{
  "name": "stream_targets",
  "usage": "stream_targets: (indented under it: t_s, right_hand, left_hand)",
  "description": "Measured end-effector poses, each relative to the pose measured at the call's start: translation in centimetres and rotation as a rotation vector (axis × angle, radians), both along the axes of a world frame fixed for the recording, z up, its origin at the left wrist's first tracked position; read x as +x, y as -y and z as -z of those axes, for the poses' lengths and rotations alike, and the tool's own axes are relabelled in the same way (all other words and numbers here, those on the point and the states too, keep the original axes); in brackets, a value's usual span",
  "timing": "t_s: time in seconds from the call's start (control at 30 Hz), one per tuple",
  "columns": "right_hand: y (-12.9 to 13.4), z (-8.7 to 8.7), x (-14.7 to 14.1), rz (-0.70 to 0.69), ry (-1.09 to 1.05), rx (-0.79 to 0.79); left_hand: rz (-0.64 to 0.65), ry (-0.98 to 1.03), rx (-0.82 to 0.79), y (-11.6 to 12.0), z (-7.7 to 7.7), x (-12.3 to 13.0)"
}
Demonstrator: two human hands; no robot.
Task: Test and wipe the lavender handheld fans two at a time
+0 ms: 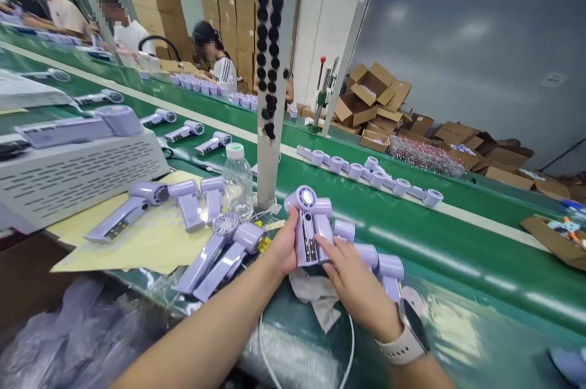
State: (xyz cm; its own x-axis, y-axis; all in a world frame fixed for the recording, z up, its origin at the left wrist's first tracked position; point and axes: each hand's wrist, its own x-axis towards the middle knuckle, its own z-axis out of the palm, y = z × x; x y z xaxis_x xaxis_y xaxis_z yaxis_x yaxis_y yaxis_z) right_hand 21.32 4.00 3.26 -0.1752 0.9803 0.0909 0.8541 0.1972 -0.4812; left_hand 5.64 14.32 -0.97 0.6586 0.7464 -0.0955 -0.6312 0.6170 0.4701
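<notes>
My left hand is closed around the handle of a lilac handheld fan, held upright with its round head at the top. A dark slot with metallic parts shows along the handle's front. My right hand has its fingers stretched out, and the fingertips rest at the handle of a second lilac fan just to the right. Whether they press on it or on the held fan's edge is hard to tell. More lilac fans lie beside my right hand. A pale cloth lies below both hands.
Several fans lie left on yellow paper, near a clear bottle. A metal post stands ahead. Across the green conveyor runs a row of fans. A white vented box stands left; co-workers sit beyond.
</notes>
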Motion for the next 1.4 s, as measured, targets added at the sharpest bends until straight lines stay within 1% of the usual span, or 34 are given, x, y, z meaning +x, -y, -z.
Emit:
stream_targets:
  t_s: [0.03,0.07,0.13,0.2,0.27,0.33,0.37,0.43,0.5,0.53,0.6,0.67,0.73,0.77,0.8,0.87,0.93,1.03,1.13,1.17,1.23,1.3,1.33,1.4]
  right_hand:
    - [2.1,0.6,0.1,0.021,-0.026,-0.004]
    - [3.9,1.2,0.3,0.077,-0.039,0.005]
    - [6.4,2.2,0.6,0.259,-0.012,0.044]
    - [7.6,3.2,0.6,0.425,0.078,0.069]
    - [7.9,4.1,-0.1,0.466,0.150,0.070]
    - [7.8,4.6,-1.0,0.454,0.198,0.073]
    - [7.7,4.8,-1.4,0.442,0.211,0.074]
    - [7.7,4.8,-1.6,0.413,0.215,0.073]
    - [8.2,4.5,-1.0,0.360,0.184,0.071]
    - [8.6,4.4,-0.6,0.323,0.157,0.070]
    - [9.6,3.9,0.1,0.229,0.078,0.067]
    - [10.6,3.3,0.2,0.148,-0.157,0.035]
    - [11.4,2.6,-0.4,0.089,-0.467,-0.054]
    - [11.8,2.3,-0.9,0.072,-0.576,-0.098]
    - [12.0,1.9,-1.5,0.060,-0.630,-0.122]
    - [12.3,1.1,-2.6,0.043,-0.609,-0.102]
    - [12.3,0.5,-3.3,0.039,-0.617,-0.084]
    - [12.2,-0.1,-3.9,-0.008,-0.747,-0.131]
    - [12.3,0.2,-4.9,-0.032,-0.897,-0.148]
    - [12.5,0.4,-5.3,-0.005,-0.955,-0.166]
    - [12.7,0.9,-6.5,0.103,-1.088,-0.211]
    - [12.7,1.2,-7.4,0.200,-1.188,-0.225]
    - [12.7,1.3,-7.7,0.204,-1.194,-0.211]
    - [12.3,1.1,-7.8,0.111,-1.085,-0.151]
  left_hand:
    - [0.015,-0.010,-0.030,0.0,0.1,0.2]
    - [0.032,-0.033,-0.054,0.2,0.2,0.4]
    - [0.085,-0.069,-0.084,0.8,0.2,1.0]
    - [0.139,-0.099,-0.096,1.9,-0.3,1.7]
    - [0.167,-0.117,-0.093,3.6,-1.2,2.1]
    - [0.158,-0.089,-0.052,5.4,-2.3,2.0]
    - [0.139,-0.058,-0.006,6.2,-2.9,1.6]
    - [0.069,-0.001,0.132,7.6,-3.9,0.2]
    - [-0.033,0.000,0.280,8.4,-4.6,-2.0]
    - [-0.083,-0.023,0.330,8.7,-4.8,-3.2]
    - [-0.163,-0.079,0.379,9.3,-5.1,-5.3]
    - [-0.221,-0.106,0.383,10.1,-5.3,-6.3]
    - [-0.279,-0.099,0.370,10.9,-5.5,-6.1]
    - [-0.309,-0.086,0.364,11.2,-5.6,-5.7]
    - [-0.337,-0.075,0.358,11.5,-5.6,-5.0]
    - [-0.374,-0.076,0.340,12.0,-5.8,-3.6]
    - [-0.377,-0.080,0.303,12.3,-6.1,-2.3]
    - [-0.323,-0.030,0.224,12.6,-6.5,-1.3]
    - [-0.281,0.009,0.193,12.6,-6.6,-1.0]
    - [-0.277,0.006,0.205,12.6,-6.4,-1.1]
    - [-0.304,-0.017,0.249,12.5,-6.0,-1.2]
    - [-0.369,-0.055,0.282,12.4,-5.6,-1.5]
    - [-0.407,-0.070,0.286,12.4,-5.4,-1.7]
    - [-0.455,-0.076,0.263,12.4,-5.3,-2.1]
